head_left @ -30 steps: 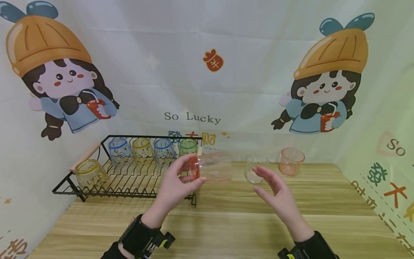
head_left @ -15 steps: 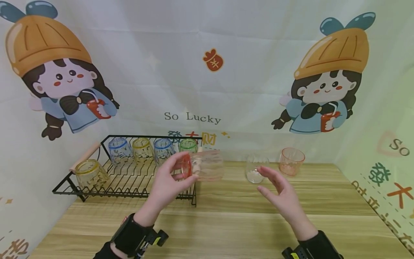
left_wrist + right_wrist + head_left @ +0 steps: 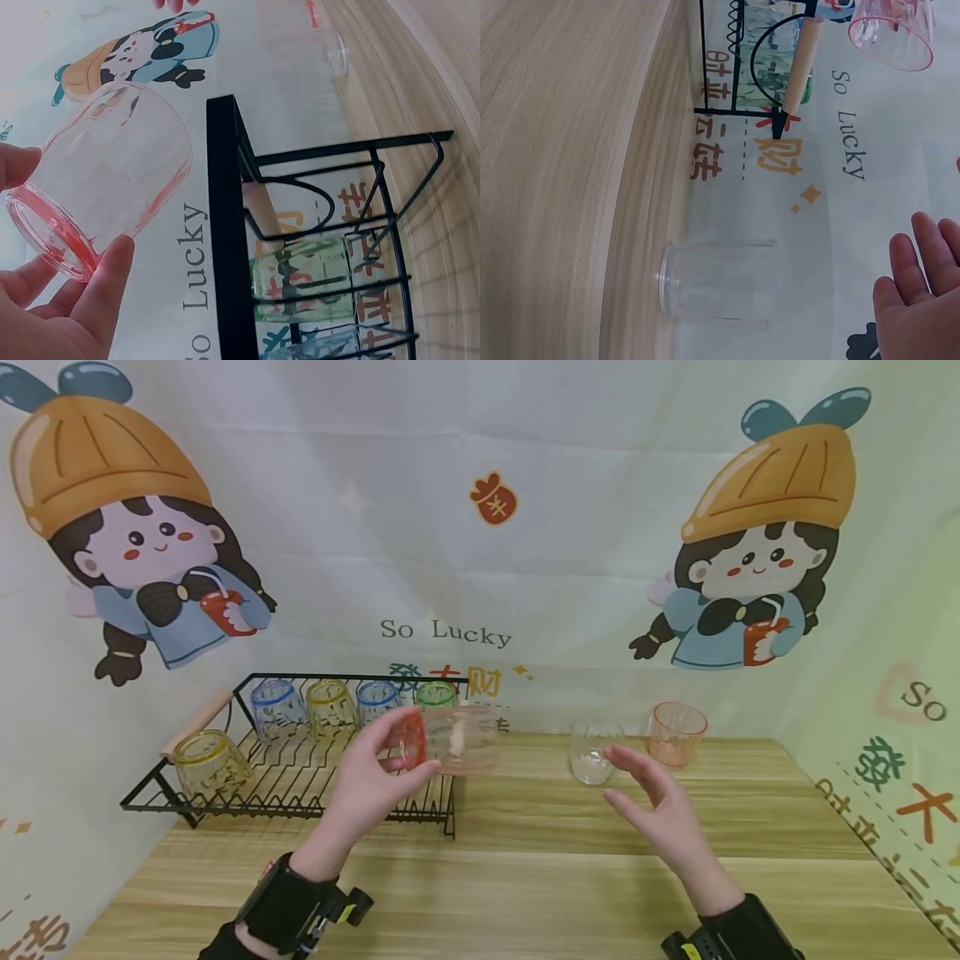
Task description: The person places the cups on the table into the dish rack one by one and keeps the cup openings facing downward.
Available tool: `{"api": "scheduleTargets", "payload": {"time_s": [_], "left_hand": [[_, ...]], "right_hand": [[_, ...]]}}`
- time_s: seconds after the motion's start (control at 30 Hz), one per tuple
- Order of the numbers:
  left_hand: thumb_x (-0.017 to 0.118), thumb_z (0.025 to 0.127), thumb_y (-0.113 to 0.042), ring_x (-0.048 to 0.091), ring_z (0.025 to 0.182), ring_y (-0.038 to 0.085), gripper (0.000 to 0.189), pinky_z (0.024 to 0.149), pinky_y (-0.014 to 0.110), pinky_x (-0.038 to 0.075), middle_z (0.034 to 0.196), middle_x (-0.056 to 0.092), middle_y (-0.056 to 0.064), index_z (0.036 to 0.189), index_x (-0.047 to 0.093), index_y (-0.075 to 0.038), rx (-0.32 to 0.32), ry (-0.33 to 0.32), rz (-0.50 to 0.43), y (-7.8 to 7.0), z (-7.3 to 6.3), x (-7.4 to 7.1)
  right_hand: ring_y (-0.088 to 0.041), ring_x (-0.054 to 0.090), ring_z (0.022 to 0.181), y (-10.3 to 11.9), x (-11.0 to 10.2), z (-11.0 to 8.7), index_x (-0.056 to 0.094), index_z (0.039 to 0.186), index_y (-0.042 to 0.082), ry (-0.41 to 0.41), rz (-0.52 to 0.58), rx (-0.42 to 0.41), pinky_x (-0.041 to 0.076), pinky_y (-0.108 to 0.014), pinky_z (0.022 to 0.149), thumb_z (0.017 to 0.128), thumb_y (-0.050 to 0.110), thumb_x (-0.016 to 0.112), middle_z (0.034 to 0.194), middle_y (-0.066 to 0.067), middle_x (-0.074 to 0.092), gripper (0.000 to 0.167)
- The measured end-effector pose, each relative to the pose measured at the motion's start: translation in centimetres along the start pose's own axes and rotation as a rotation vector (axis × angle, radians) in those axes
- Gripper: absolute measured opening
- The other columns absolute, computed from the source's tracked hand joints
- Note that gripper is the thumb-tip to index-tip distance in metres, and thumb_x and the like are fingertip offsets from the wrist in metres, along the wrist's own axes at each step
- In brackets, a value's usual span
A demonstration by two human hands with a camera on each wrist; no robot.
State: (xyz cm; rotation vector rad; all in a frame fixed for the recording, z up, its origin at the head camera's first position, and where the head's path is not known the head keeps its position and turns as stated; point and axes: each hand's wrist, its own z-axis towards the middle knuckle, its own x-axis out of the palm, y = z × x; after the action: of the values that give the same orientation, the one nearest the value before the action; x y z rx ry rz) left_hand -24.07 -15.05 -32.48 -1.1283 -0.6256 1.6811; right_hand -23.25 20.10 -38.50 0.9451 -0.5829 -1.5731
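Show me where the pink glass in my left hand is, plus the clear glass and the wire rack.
Held pink glass [image 3: 109, 169], left wrist view: middle of its body.
Clear glass [image 3: 720, 283], right wrist view: middle of its side.
Wire rack [image 3: 229, 232], left wrist view: its thick black bar.

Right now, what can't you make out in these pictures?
Head view: the lower part of the green glass, behind the left hand and the pink glass it holds.
Left wrist view: part of a blue glass, cut off by the bottom edge.
Right wrist view: part of the right hand, cut off by the right and bottom edges.
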Motion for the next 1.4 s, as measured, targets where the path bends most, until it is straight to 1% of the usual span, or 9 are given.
{"api": "scheduleTargets", "payload": {"time_s": [0.13,0.3,0.37,0.57,0.8,1.0,1.13,1.4], "left_hand": [[0.084,0.08,-0.011,0.06,0.106,0.027,0.07,0.082,0.031,0.058,0.123,0.059,0.013,0.142,0.051,-0.008,0.007,-0.011,0.035,0.2,0.1,-0.7],[0.083,0.08,-0.011,0.059,0.107,0.025,0.071,0.08,0.027,0.058,0.124,0.059,0.011,0.143,0.051,-0.01,0.002,-0.027,0.081,0.6,0.2,-1.6],[0.083,0.08,-0.012,0.058,0.107,0.026,0.07,0.081,0.029,0.058,0.124,0.059,0.011,0.142,0.051,-0.01,0.004,-0.036,0.095,0.8,0.3,-1.9],[0.083,0.081,-0.016,0.057,0.109,0.029,0.071,0.084,0.04,0.057,0.126,0.058,0.012,0.143,0.05,-0.011,-0.004,-0.041,0.129,1.3,0.3,-2.5],[0.083,0.081,-0.016,0.058,0.111,0.029,0.072,0.084,0.04,0.057,0.127,0.058,0.013,0.144,0.049,-0.01,-0.015,-0.049,0.168,1.6,0.3,-3.3],[0.082,0.082,-0.017,0.056,0.112,0.034,0.073,0.086,0.044,0.056,0.13,0.056,0.015,0.146,0.048,-0.009,-0.024,-0.053,0.196,1.9,0.4,-4.1],[0.082,0.082,-0.018,0.057,0.111,0.033,0.072,0.085,0.043,0.057,0.129,0.056,0.016,0.145,0.049,-0.009,-0.019,-0.058,0.213,2.1,0.5,-4.6],[0.08,0.084,-0.019,0.056,0.113,0.036,0.073,0.085,0.047,0.057,0.131,0.055,0.017,0.147,0.046,-0.009,-0.057,-0.048,0.257,2.5,0.7,-5.6]], "right_hand": [[0.0,0.048,0.124,-0.1,-0.3,0.0,0.05,0.137,-0.006,-0.006,-0.021,0.003,0.03,-0.01,0.106,0.09,-0.005,0.066,0.135,-0.025,0.055,0.049],[0.001,0.048,0.122,-0.2,-0.6,0.0,0.05,0.137,-0.006,-0.009,-0.035,0.01,0.03,-0.009,0.105,0.091,-0.004,0.066,0.135,-0.024,0.056,0.049],[0.002,0.049,0.122,-0.3,-0.7,0.0,0.05,0.137,-0.006,-0.01,-0.036,0.01,0.03,-0.009,0.105,0.091,-0.004,0.066,0.134,-0.024,0.056,0.049],[0.002,0.049,0.121,-0.4,-1.1,0.0,0.052,0.136,-0.006,-0.028,-0.052,0.007,0.03,-0.008,0.104,0.089,-0.006,0.068,0.133,-0.024,0.057,0.049],[0.002,0.049,0.12,-0.6,-1.4,-0.1,0.053,0.136,-0.003,-0.035,-0.065,0.02,0.031,-0.008,0.104,0.089,-0.005,0.068,0.133,-0.025,0.057,0.049],[0.003,0.049,0.119,-0.7,-1.6,-0.1,0.053,0.135,-0.004,-0.037,-0.071,0.023,0.03,-0.007,0.103,0.089,-0.005,0.068,0.133,-0.026,0.057,0.049],[0.004,0.049,0.119,-0.7,-1.7,-0.1,0.053,0.135,-0.005,-0.039,-0.085,0.034,0.03,-0.006,0.102,0.089,-0.004,0.068,0.133,-0.026,0.057,0.048],[0.005,0.048,0.118,-0.7,-1.9,-0.2,0.052,0.135,-0.005,-0.04,-0.103,0.06,0.029,-0.006,0.102,0.09,-0.003,0.068,0.133,-0.025,0.057,0.048]]}}
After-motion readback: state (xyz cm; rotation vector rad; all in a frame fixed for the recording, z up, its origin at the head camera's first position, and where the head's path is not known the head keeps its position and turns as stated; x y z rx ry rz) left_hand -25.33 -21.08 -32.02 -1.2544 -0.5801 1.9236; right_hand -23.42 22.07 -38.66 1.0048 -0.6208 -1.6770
